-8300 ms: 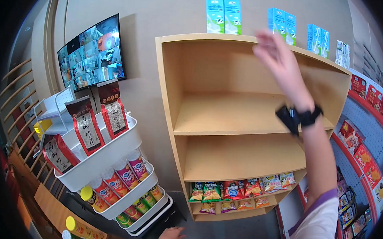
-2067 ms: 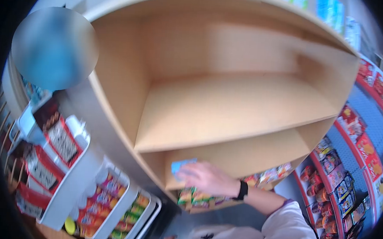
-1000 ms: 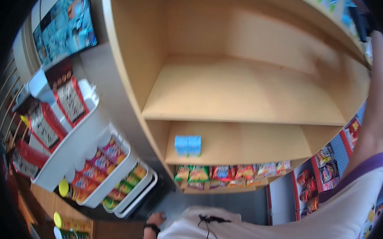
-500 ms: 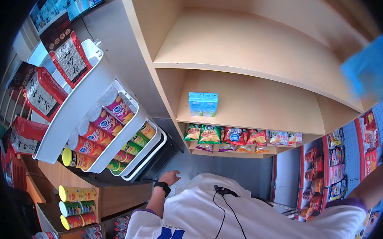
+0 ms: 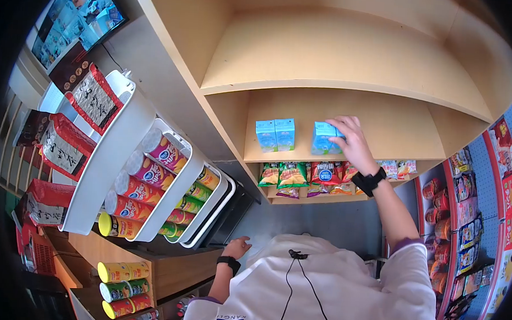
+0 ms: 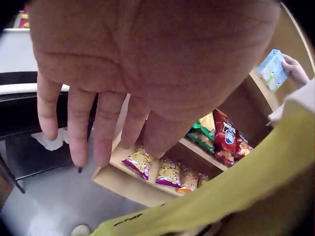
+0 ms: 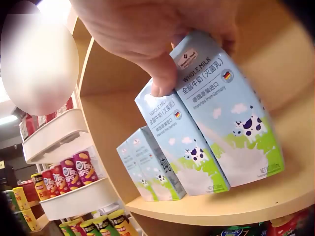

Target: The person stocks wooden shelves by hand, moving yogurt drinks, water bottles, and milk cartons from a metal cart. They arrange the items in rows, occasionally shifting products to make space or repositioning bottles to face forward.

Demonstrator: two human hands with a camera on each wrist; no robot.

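Nearest us, our left hand (image 5: 236, 248) hangs low, its fingers straight and slightly apart, with nothing in them. Farther out, our right hand (image 5: 352, 143) has its grip clamped on two cartons (image 5: 320, 141) side by side, thumb (image 7: 165, 81) across the front and fingers behind. We judge this pair nearly placed: it is at the shelf (image 5: 396, 138), but we have not let go, and we cannot tell whether its base touches the wood. Another pair (image 5: 276, 135) stands upright and free just beside it, farther to the left, so that placement looks done. Setting and releasing the held pair remains; whether more cartons are waiting, we cannot tell. The held ones are slim, straight-edged and look undented, light blue above and green below, with white clouds, a spotted cow, a milk splash, a small flag and "WHOLE MILK" lettering.
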